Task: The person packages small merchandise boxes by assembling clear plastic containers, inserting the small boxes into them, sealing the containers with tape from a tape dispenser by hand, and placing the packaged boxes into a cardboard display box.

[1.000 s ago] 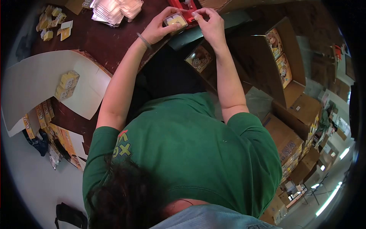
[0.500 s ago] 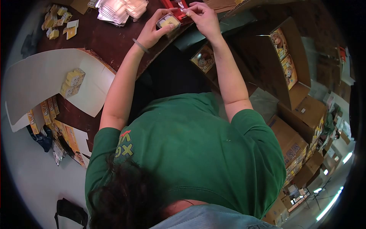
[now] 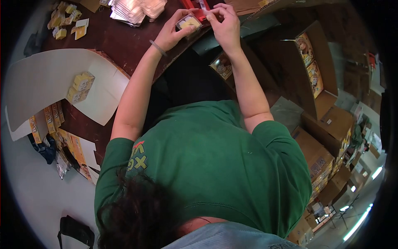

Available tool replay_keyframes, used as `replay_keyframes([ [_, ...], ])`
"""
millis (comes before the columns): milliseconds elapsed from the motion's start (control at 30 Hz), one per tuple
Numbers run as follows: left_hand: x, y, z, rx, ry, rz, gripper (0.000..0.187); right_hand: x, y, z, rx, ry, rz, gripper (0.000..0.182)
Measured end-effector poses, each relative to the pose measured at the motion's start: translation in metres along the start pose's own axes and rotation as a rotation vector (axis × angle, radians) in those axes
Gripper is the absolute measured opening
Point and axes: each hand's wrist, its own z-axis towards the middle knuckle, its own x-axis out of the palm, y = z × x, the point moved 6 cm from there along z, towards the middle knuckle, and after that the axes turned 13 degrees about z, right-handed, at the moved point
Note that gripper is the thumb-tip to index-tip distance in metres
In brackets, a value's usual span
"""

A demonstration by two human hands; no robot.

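Observation:
Near the table's edge, my left hand [image 3: 171, 34] grips a small clear box [image 3: 188, 24] with yellow and white inside, thumb across its front. My right hand [image 3: 225, 25] is just right of it, thumb and fingertips pinched together at a red holder [image 3: 200, 13] that has a pale strip on it. Whatever sits between those fingertips is too small to make out. A stack of clear packets [image 3: 134, 10] lies left of my hands on the dark red table [image 3: 99, 31].
Small yellow boxes [image 3: 61, 33] lie at the table's far left. Two more yellow boxes [image 3: 81, 87] rest on a curved white sheet [image 3: 45, 74]. Open cartons [image 3: 286, 54] stand right of my right arm, with stacked cartons [image 3: 313, 151] beyond.
My left hand and the clear box have shifted slightly right and down in view. My right hand has turned a little, its fingers still pinched near the red holder.

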Motion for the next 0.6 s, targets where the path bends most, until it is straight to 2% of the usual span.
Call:
replay_keyframes([
  [100,0.001,0.000,0.000,0.027,0.000,-0.003,0.052,-0.003,0.024,-0.026,0.287,0.024,0.013,0.018],
  [133,0.002,0.001,0.001,0.041,0.002,-0.016,0.053,0.006,-0.006,-0.031,0.397,0.030,0.462,0.014],
  [267,0.003,-0.001,-0.005,0.005,0.000,-0.035,0.050,0.003,-0.057,-0.044,0.470,0.078,0.356,0.014],
  [367,-0.005,-0.004,-0.012,-0.025,-0.046,-0.033,0.046,0.007,-0.029,-0.056,0.476,0.118,0.526,0.012],
  [400,-0.009,-0.003,-0.016,-0.052,-0.051,-0.080,0.045,0.012,-0.015,-0.056,0.387,0.192,0.678,0.010],
  [500,-0.011,-0.002,-0.023,-0.097,-0.024,-0.142,0.044,0.033,0.019,-0.057,0.335,0.294,0.752,0.010],
  [600,-0.014,-0.001,-0.023,-0.094,-0.009,-0.171,0.044,0.045,0.019,-0.057,0.260,0.247,0.517,0.014],
])
